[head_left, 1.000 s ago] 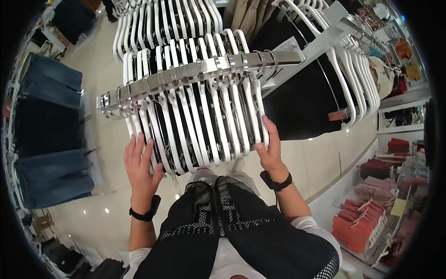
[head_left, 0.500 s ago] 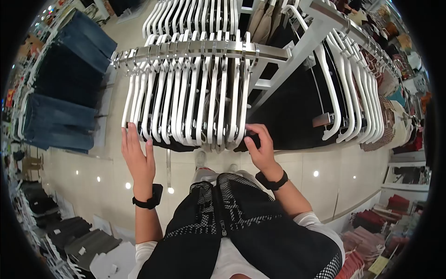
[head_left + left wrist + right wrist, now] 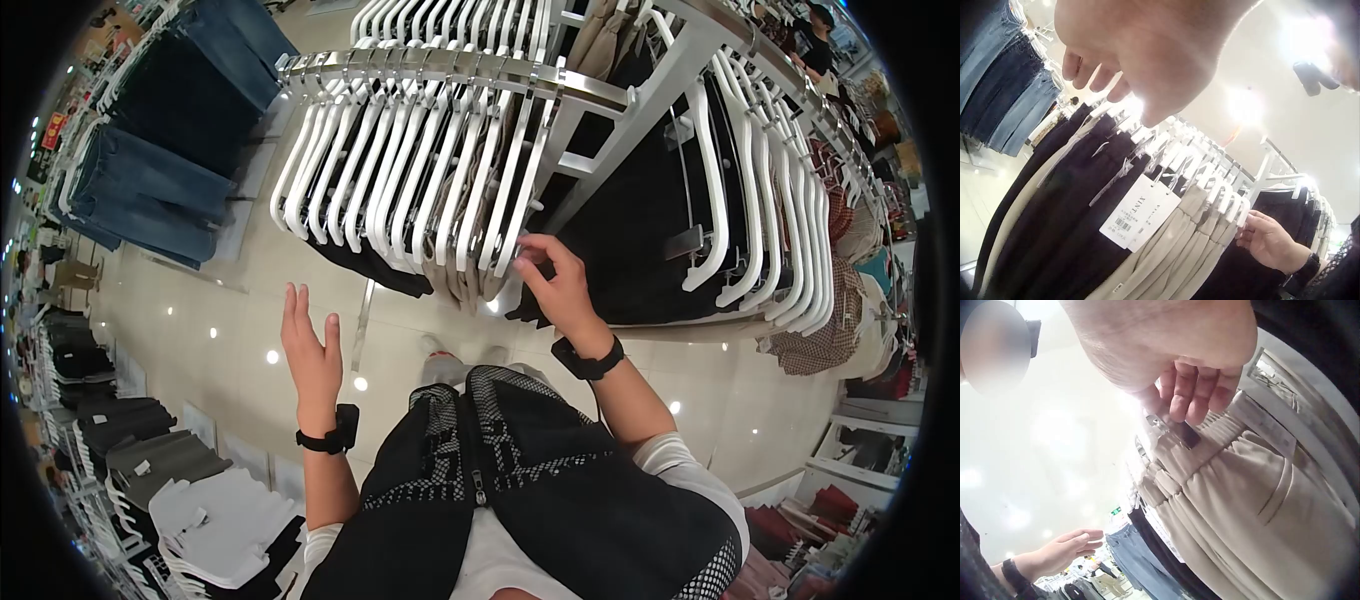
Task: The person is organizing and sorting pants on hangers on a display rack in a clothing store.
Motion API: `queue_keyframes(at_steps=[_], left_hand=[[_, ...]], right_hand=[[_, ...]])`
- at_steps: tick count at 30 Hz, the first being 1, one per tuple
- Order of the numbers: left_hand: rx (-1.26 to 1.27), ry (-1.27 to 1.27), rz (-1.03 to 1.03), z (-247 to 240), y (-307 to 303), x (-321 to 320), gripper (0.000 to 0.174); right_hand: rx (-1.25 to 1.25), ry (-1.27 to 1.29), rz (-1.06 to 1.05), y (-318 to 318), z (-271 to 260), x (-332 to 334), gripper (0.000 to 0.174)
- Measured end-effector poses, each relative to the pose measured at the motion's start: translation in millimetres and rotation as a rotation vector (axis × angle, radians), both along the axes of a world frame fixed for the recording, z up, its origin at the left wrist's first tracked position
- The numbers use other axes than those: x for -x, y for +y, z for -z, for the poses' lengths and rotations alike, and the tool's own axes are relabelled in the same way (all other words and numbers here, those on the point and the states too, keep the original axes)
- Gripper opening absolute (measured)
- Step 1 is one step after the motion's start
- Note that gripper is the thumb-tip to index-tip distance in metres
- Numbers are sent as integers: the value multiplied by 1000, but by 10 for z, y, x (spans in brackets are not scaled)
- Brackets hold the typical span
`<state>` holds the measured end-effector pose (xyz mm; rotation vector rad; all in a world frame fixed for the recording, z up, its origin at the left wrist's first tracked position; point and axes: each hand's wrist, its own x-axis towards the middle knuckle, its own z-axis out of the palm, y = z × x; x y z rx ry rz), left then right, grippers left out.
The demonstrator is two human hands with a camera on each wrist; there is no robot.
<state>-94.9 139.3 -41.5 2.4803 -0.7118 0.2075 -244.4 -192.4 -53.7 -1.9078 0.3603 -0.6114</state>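
Beside the front rail, my right hand (image 3: 558,285) pinches the clip end of the nearest white hanger (image 3: 530,180), its fingers curled. In the right wrist view a metal clip (image 3: 1182,432) shows under those fingers, on the gathered waistband of beige trousers (image 3: 1235,481). My left hand (image 3: 313,350) is raised with straight fingers, apart from the row and below its left end. Black trousers (image 3: 1054,206) and more beige trousers (image 3: 1185,250) hang close under it in the left wrist view, with white price tags (image 3: 1138,212) dangling in front.
A metal rail (image 3: 450,65) carries the hangers and meets a white frame post (image 3: 640,140). Black garments (image 3: 640,220) hang on the right. Jeans (image 3: 150,190) hang at the left, and folded-looking dark and white clothes (image 3: 215,525) hang at lower left.
My left hand has come off the left end of the hangers and sits apart from them. The right hand stays at the right-hand hanger, fingers now more curled. The head view has shifted.
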Motion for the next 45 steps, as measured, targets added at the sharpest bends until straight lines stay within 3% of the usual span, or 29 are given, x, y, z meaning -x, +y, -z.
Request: queue_keyframes(at_steps=[4, 7, 13, 18, 24, 27, 29, 36, 45], left_hand=[[-11, 0, -24, -50, 40, 22, 54], [2, -8, -23, -98, 26, 0, 53], [68, -6, 31, -149, -61, -178, 51], [149, -41, 111, -139, -186, -585, 48], [236, -119, 198, -146, -295, -1259, 42], [75, -258, 301, -150, -311, -1575, 38], [160, -181, 396, -77, -306, -1728, 33], [172, -167, 591, -145, -289, -2127, 50], [103, -153, 830, -357, -441, -2515, 52]], right_hand=[[-4, -52, 19, 30, 18, -25, 38], [67, -84, 14, 54, -31, -10, 53], [415, -173, 87, 165, -115, -160, 77], [533, -101, 132, 227, -135, -288, 78], [586, -98, 247, 366, -208, -496, 59], [637, -64, 317, 413, -273, -606, 53], [660, -10, 355, 429, -293, -659, 51], [749, 114, 468, 556, -390, -853, 38], [747, 158, 607, 672, -400, -1023, 31]])
